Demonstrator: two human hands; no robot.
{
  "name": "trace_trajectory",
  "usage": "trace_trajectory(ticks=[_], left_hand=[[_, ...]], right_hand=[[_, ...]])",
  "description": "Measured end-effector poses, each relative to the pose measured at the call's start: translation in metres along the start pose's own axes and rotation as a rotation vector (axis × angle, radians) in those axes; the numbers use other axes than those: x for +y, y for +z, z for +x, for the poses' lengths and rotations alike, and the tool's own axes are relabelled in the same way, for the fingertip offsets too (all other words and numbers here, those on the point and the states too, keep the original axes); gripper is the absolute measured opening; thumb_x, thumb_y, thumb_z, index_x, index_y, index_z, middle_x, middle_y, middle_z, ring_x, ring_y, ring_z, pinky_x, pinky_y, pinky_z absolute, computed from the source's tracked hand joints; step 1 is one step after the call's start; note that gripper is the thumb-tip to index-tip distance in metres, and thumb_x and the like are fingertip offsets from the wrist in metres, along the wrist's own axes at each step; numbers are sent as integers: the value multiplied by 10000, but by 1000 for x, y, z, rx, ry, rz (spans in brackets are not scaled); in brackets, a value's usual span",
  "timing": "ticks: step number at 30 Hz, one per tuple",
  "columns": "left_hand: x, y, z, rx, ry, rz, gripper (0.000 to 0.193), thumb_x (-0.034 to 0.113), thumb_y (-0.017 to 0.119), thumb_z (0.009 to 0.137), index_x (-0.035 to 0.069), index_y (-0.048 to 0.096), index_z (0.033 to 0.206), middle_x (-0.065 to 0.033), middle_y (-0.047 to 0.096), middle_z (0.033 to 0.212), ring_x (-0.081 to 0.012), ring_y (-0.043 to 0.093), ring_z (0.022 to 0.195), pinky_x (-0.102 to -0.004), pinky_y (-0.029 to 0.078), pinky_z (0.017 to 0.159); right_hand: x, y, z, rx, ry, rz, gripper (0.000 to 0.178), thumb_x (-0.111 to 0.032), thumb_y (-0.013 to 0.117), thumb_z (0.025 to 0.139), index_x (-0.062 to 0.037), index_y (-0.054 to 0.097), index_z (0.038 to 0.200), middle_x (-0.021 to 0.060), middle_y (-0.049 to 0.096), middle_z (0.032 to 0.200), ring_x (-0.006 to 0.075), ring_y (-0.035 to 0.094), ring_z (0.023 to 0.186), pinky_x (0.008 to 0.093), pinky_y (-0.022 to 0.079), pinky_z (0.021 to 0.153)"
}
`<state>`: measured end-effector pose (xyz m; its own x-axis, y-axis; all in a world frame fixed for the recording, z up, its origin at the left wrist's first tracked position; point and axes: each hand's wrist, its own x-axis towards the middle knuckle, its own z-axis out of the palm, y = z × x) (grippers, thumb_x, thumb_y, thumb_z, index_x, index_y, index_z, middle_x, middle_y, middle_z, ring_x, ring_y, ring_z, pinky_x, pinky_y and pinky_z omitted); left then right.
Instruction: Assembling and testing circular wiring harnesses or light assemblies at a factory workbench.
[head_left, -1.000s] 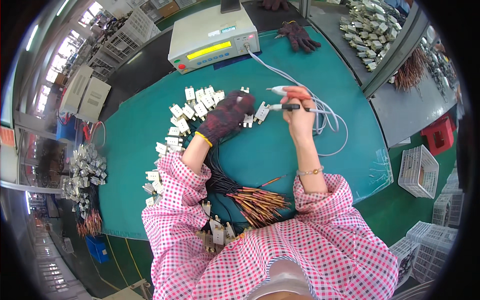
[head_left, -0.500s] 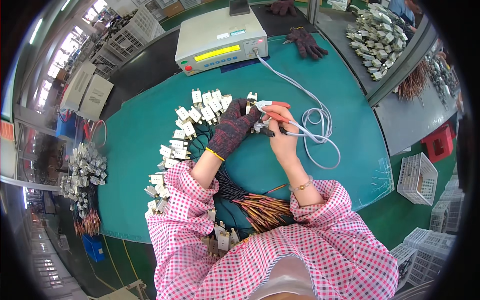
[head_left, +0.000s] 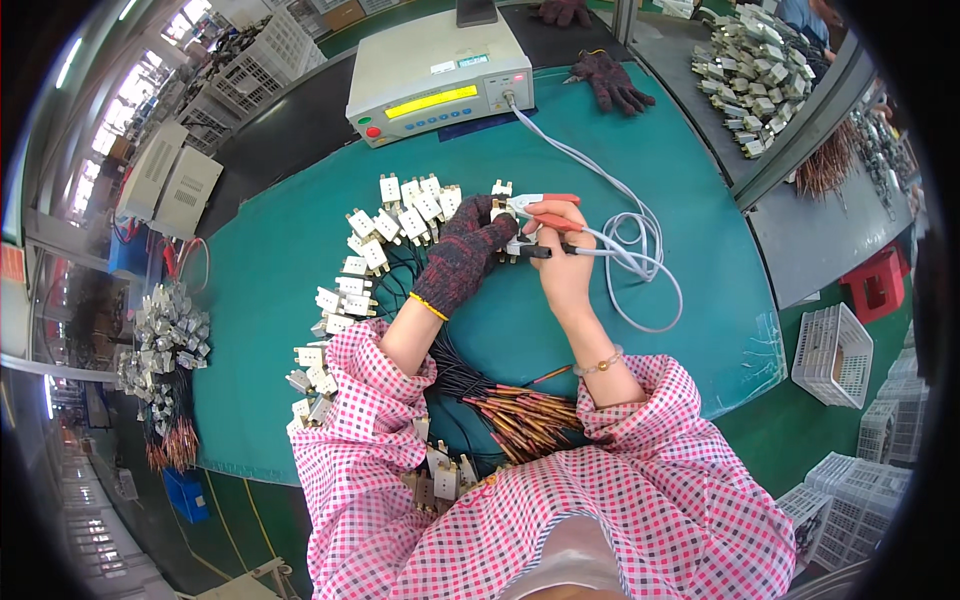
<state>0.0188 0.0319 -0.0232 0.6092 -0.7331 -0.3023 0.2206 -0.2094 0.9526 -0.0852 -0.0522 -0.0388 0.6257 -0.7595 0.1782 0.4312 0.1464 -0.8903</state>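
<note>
Saw green table (head_left: 715, 265) under both hands, open right of the right fingers beyond looped grey cable (head_left: 600, 252), edge well off. Spotted boxy meter (head_left: 440, 70) ahead of the fingertips. Noted white plugs (head_left: 427, 206) crowding left of the gloved fingers; couldn't sort finished from pending. Gripped held plug (head_left: 507, 215), partly hidden, in gloved left hand (head_left: 463, 255). Pinched red-handled clip (head_left: 558, 222) in bare right hand (head_left: 564, 270), tip at that plug, black clip (head_left: 535, 252) just nearer the body. Judged contact likely underway.
</note>
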Motion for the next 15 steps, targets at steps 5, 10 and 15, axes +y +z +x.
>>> trace_trajectory(ticks=[5,10,15], left_hand=[[-8,-2,3,30,38,24,318,166,585,853,49,493,1135,-37,552,906,-95,539,752,-238,457,609],[-4,1,-3,32,58,-29,329,176,584,856,44,484,1140,-43,548,913,-99,539,749,-240,462,605],[-1,5,-3,77,49,83,366,210,629,834,14,492,1111,-62,585,919,-116,549,777,-261,467,647]], right_hand=[[0,1,1,7,83,84,233,40,407,834,-78,568,952,29,542,739,27,353,467,177,236,382],[2,3,1,34,121,140,256,60,386,817,-70,567,942,42,538,737,34,341,454,177,236,371],[3,-4,3,23,115,157,253,63,387,813,-61,564,944,54,538,749,36,337,454,176,236,369]])
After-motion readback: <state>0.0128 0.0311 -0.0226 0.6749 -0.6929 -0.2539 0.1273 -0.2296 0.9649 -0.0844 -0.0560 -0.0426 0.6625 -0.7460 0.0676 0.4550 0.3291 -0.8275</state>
